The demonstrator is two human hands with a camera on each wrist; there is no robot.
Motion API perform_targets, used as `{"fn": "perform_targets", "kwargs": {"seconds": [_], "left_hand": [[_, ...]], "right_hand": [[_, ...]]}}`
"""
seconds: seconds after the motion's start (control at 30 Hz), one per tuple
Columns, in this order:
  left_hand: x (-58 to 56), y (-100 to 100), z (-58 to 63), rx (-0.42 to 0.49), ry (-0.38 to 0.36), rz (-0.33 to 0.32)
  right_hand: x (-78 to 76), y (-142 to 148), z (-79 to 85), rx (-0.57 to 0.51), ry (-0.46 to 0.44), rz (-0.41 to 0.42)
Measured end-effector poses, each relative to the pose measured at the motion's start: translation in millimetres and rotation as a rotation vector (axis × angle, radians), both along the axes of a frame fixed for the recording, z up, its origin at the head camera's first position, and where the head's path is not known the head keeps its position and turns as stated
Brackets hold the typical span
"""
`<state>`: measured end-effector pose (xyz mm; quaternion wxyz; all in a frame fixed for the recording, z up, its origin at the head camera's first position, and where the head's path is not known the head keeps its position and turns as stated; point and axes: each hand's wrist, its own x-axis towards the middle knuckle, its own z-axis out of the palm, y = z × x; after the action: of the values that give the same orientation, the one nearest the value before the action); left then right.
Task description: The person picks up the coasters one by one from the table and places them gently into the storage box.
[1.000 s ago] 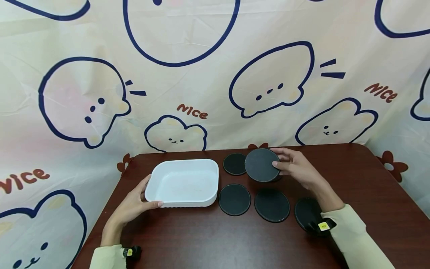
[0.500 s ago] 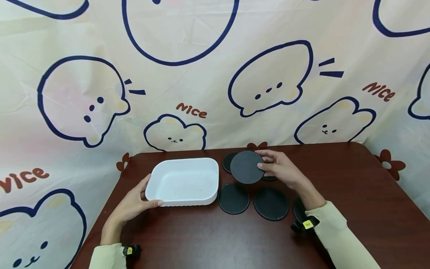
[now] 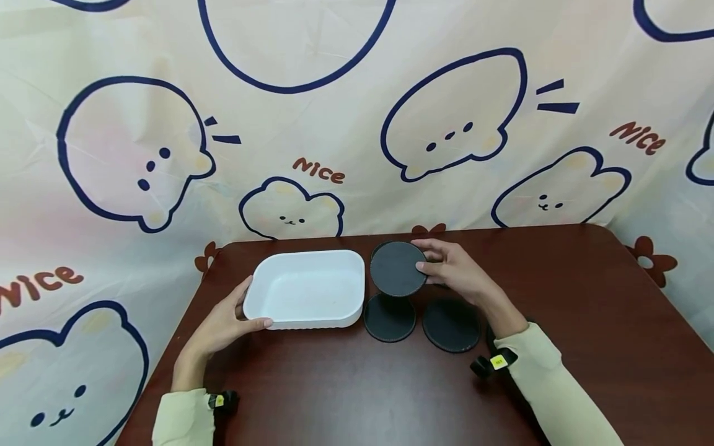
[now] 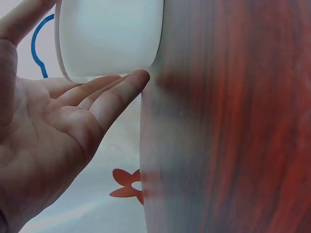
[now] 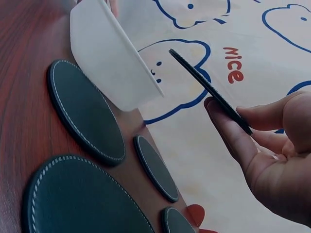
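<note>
A white rectangular plastic container [image 3: 304,291] stands on the table, and my left hand [image 3: 223,325] holds its left end, thumb at the front corner and fingers along the side. In the left wrist view the fingers [image 4: 119,97] lie against the container's wall. My right hand [image 3: 460,272] pinches a round black stitched coaster [image 3: 398,269] by its right edge, thumb on one face and fingers behind. The right wrist view shows this coaster [image 5: 209,87] edge-on, tilted and raised above the table, near the container's right end. It mostly covers another coaster at the back in the head view.
Two more black coasters, a left one [image 3: 389,317] and a right one [image 3: 450,325], lie flat in front on the dark wood table [image 3: 346,396]. Another is mostly hidden under the right forearm. A cartoon-printed cloth [image 3: 357,124] hangs behind the table's back edge.
My right hand has carried the pinched coaster leftward, from over the right back coaster to over the left back one, closer to the container. My left hand keeps its place on the container.
</note>
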<state>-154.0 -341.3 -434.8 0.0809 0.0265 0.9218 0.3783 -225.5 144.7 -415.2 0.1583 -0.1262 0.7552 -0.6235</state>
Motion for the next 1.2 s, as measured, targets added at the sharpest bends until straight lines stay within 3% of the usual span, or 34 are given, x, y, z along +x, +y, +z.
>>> {"fn": "perform_targets", "kwargs": {"seconds": [0.47,0.8,1.2], "left_hand": [[-1.0,-1,2.5,-0.014,0.008,0.002],[-0.3,0,0.8,-0.015,-0.007,0.013],[1.4,0,-1.2,-0.022,-0.016,0.007]], "right_hand": [[1.4,-36,-2.5,-0.081,-0.020,0.047],[1.0,-59,-8.4,-0.139,-0.038,0.004],[0.9,-83,-13.4,-0.224,-0.130,0.004]]}}
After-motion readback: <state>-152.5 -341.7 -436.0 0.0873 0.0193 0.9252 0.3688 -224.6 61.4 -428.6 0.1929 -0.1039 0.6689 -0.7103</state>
